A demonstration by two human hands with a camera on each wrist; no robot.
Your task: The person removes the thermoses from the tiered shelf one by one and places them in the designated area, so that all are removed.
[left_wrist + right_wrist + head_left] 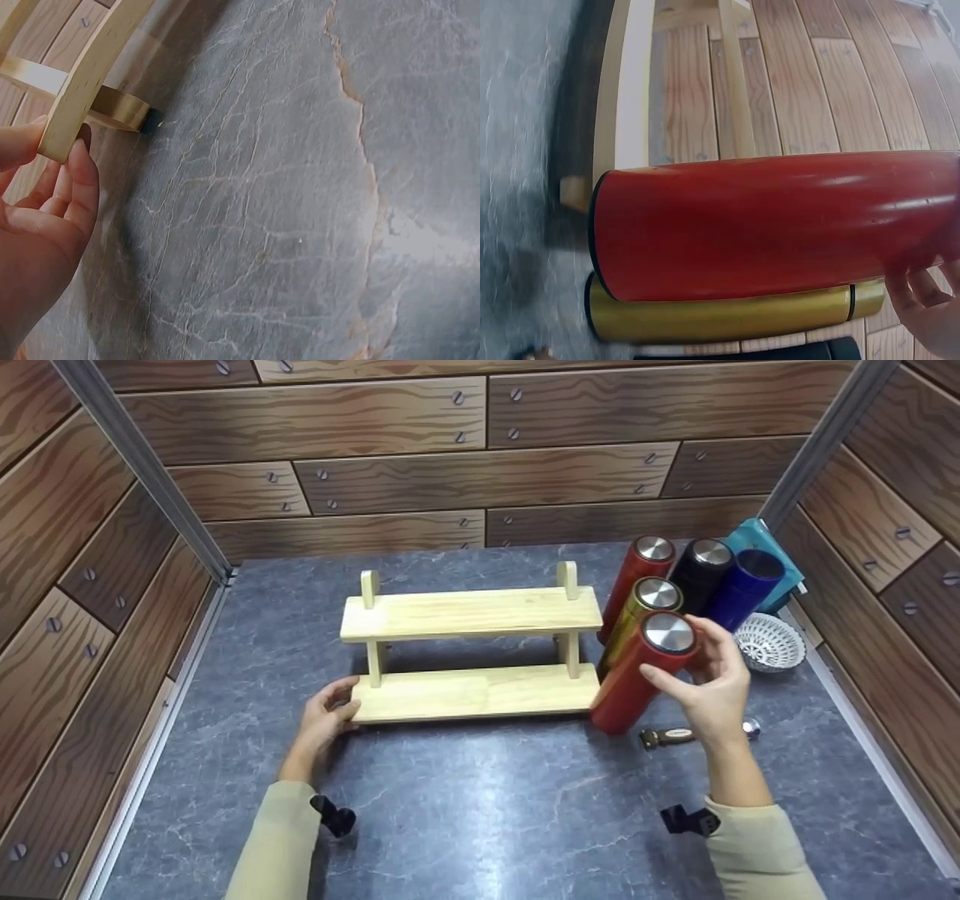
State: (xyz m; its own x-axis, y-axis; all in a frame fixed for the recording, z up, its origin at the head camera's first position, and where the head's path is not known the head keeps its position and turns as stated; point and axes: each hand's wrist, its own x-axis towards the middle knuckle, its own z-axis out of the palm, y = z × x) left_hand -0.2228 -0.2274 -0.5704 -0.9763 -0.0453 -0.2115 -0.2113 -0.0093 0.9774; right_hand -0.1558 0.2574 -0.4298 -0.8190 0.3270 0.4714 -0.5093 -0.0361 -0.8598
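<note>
A two-tier wooden shelf (pixel 471 613) stands on the grey marbled table. My left hand (pixel 324 721) pinches the left end of its lower board between thumb and fingers; the left wrist view shows that board end (pixel 64 139) in the grip. By its silver-lidded upper end, my right hand (pixel 718 690) holds a red thermos flask (pixel 632 684), slightly tilted, its base beside the right end of the lower board. In the right wrist view the red flask (pixel 765 229) lies across the picture, partly covering a gold flask (pixel 727 315) behind it.
Behind the held flask stand the gold flask (pixel 622 631), another red flask (pixel 628 585), a black flask (pixel 691 585) and a blue flask (pixel 733 598). A teal packet (pixel 761 544), a white woven basket (pixel 776 643) and a dark-handled tool (pixel 666 737) are at the right.
</note>
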